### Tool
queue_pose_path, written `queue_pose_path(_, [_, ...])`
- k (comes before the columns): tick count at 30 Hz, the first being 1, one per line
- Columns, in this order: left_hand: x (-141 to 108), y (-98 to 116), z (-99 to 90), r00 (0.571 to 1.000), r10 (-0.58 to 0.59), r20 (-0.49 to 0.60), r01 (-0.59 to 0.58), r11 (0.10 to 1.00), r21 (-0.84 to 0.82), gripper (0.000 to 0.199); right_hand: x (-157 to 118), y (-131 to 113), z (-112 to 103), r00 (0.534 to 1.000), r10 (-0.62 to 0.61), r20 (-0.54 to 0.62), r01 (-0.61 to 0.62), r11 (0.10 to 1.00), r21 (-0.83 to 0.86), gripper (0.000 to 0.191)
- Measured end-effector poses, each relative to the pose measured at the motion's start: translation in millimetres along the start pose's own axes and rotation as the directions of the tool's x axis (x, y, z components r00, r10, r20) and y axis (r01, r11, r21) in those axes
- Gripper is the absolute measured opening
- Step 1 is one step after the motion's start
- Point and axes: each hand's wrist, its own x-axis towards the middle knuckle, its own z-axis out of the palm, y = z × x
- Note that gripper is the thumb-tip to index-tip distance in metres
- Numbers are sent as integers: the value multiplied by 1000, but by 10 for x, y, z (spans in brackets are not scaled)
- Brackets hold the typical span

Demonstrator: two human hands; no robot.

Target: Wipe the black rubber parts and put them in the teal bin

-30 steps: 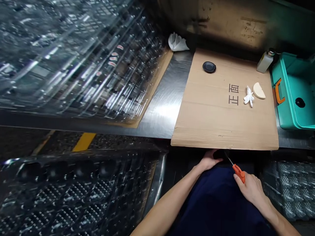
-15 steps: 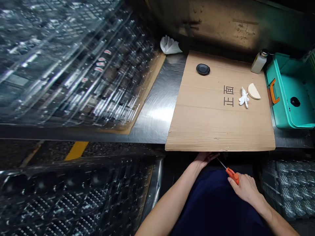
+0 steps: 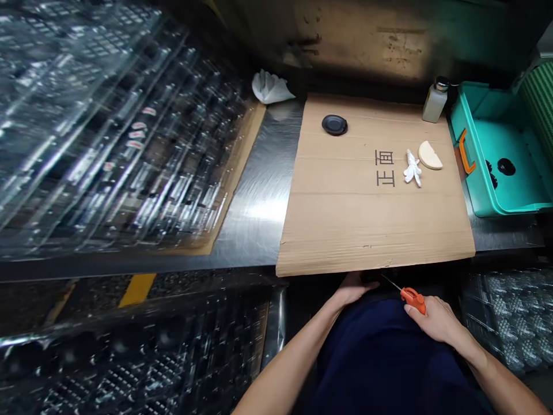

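My right hand [image 3: 436,318] is closed round the orange handle of a utility knife [image 3: 412,298]. Its thin blade points up and left, toward my left hand [image 3: 355,288]. That hand sits just below the front edge of a cardboard sheet [image 3: 328,230], with the thumb stretched to the right. Its other fingers are partly hidden in the dark, and what they grip cannot be made out. On the cardboard lie a flat black round part [image 3: 334,124], a crumpled white piece [image 3: 412,168] and a cream half-round pad [image 3: 430,155].
A bottle with a dark cap [image 3: 435,100] stands at the sheet's back right corner, beside a teal bin [image 3: 484,173] holding black pieces. Stacked clear plastic trays [image 3: 129,144] fill the left. A white glove-like item [image 3: 271,87] lies behind the metal bench [image 3: 254,213].
The view has swung slightly right, so the bench things appear further left. My left hand has drawn slightly down, and its fingers show less. The knife stays in my right hand.
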Motion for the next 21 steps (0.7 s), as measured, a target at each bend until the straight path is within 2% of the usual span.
queue_pose_path(2, [5, 11, -12, 1000, -25, 3, 25, 999, 46, 45, 15, -3, 3, 1000, 13, -7, -13, 1000, 1, 45])
queue_pose_path(4, [41, -26, -18, 999, -47, -20, 47, 999, 13, 47, 22, -10, 13, 1000, 14, -3, -14, 1000, 17, 45])
queue_pose_path(7, [135, -124, -9, 987, -124, -101, 92, 958, -271, 48, 8, -20, 39, 1000, -7, 18, 7, 1000, 6, 47])
queue_pose_path(10, [231, -187, 13, 965, -258, -56, 191, 828, -527, 35, -14, -23, 85, 1000, -21, 14, 21, 1000, -16, 48])
queue_pose_path(12, [266, -186, 30, 947, -321, 13, 257, 733, -630, 20, -15, -29, 124, 999, -40, 10, 41, 999, -25, 47])
queue_pose_path(14, [272, -157, 49, 935, -348, 74, 293, 637, -713, 13, -5, -40, 157, 999, -44, -6, 44, 998, -34, 47])
queue_pose_path(16, [252, -121, 70, 933, -345, 98, 299, 598, -744, 17, -11, -37, 173, 999, -46, -27, 45, 999, -30, 47])
queue_pose_path(18, [206, -98, 79, 931, -358, 77, 290, 594, -750, 22, -73, 14, 174, 997, -74, -34, 75, 997, 4, 44])
queue_pose_path(20, [140, -102, 58, 923, -382, 40, 286, 615, -735, 26, -212, 134, 182, 990, -128, -51, 133, 985, 107, 41])
queue_pose_path(21, [102, -114, 34, 921, -389, 38, 296, 631, -717, 27, -305, 219, 197, 985, -141, -100, 158, 969, 191, 38])
